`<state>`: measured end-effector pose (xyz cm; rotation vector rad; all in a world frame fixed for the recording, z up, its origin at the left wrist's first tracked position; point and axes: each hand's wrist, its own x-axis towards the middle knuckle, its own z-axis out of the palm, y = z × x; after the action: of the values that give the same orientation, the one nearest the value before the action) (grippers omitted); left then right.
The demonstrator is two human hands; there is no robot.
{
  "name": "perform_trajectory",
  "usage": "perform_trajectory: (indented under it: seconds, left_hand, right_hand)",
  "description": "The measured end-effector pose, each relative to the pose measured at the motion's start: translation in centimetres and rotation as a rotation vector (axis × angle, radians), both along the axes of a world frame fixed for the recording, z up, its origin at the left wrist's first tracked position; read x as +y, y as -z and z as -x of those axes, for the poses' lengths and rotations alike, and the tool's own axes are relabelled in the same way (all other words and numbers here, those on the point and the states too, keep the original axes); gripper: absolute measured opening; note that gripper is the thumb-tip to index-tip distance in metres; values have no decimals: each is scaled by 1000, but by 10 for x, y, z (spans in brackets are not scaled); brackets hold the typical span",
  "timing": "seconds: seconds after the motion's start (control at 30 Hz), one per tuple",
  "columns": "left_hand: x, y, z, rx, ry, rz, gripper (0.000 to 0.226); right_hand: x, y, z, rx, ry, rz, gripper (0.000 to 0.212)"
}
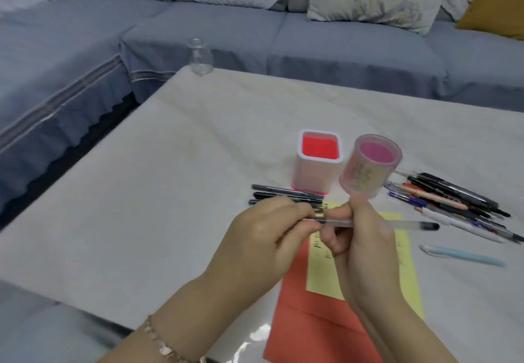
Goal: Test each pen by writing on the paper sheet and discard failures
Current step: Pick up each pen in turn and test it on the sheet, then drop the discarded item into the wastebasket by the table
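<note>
My right hand grips a clear-barrelled pen held level above the yellow paper sheet, its dark end pointing right. My left hand pinches the pen's left end, where the cap or tip is; which of the two is hidden by my fingers. The yellow sheet bears some dark writing and lies on a red sheet. A heap of several pens lies to the right. Three dark pens lie left of the sheet, behind my left hand.
A square white holder with a red inside and a round pink holder stand behind the paper. A light blue pen lies alone at the right. A small glass bottle stands at the table's far corner. A grey sofa surrounds the table.
</note>
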<state>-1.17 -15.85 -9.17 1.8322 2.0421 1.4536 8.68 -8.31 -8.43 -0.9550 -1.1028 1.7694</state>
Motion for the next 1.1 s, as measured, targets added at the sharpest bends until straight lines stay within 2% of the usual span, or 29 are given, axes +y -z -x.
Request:
perform_trajectory:
  seconds: [0.07,0.13,0.17,0.23,0.3,0.4,0.5,0.57,0.63,0.73,0.9,0.97,1.1]
  left_hand:
    - [-24,-14,16,-495,-111,32,14]
    - [-48,-23,34,-958,-220,84,20]
    - [-62,-24,45,-1087,-277,93,23]
    - [-93,-29,65,-1191,-379,32,25]
    - [-123,-30,83,-1081,-556,-82,20]
    - [-181,-29,108,-662,-812,-238,19]
    - [-240,-22,123,-281,-986,-190,13]
    - [-276,-8,132,-142,-1083,-70,2]
    - [-304,14,139,-143,-1195,89,4]
    - [-335,58,149,-256,-1336,378,12]
    - [-355,118,161,-407,-1303,740,17]
    - [-355,127,164,-470,-1277,792,21]
    - [-337,113,171,-459,-1234,694,31]
  right_hand:
    - [-17,-5,29,-20,-134,-57,46]
    - [-35,-8,58,-42,-306,-125,40]
    - [-45,-9,74,-47,-414,-168,36]
    - [-65,-9,104,-91,-659,-253,26]
    - [-84,-4,131,-202,-877,-334,16]
    - [-115,7,170,-346,-1087,-421,3]
    - [-142,24,203,-495,-1249,-567,5]
    - [-160,36,223,-590,-1321,-676,11]
    - [-174,45,238,-645,-1359,-767,14]
    - [-191,55,251,-695,-1411,-885,15]
    - [-196,61,250,-767,-1444,-1010,15]
    - [-190,61,246,-788,-1429,-1037,14]
    - [-168,60,234,-828,-1390,-1032,14]
